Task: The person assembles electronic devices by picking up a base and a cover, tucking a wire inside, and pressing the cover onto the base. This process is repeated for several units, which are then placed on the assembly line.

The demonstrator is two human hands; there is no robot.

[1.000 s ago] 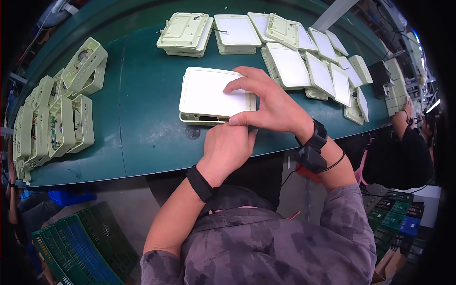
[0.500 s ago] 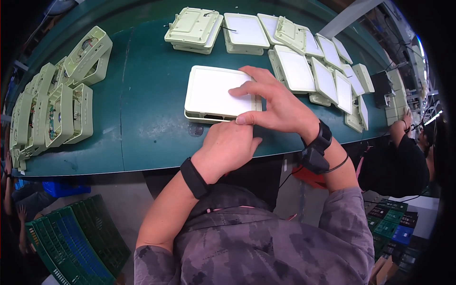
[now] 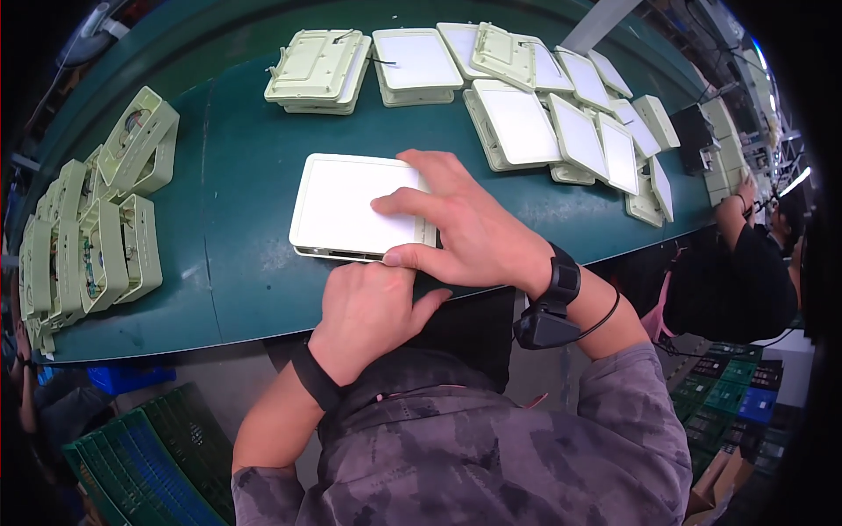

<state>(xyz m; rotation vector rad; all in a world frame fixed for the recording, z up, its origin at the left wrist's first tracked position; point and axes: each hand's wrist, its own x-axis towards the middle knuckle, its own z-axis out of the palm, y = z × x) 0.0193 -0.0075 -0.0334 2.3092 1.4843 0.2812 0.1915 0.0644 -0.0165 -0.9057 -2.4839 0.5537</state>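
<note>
On the green tabletop (image 3: 241,131), a box (image 3: 346,215) has its top (image 3: 338,193) on, maybe not fully down. It is flat and white. The right hand (image 3: 469,223) grips its right end. The left hand (image 3: 368,302) is at the near side; I can't tell its grip. A dark slot (image 3: 355,255) shows there.

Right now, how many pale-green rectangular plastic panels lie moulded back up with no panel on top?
2: one pale-green panel tops the stack beyond the white-faced rectangular box; the other pale-green panel rests over white-faced panels farther right. Covered ones may be hidden beneath.
</note>
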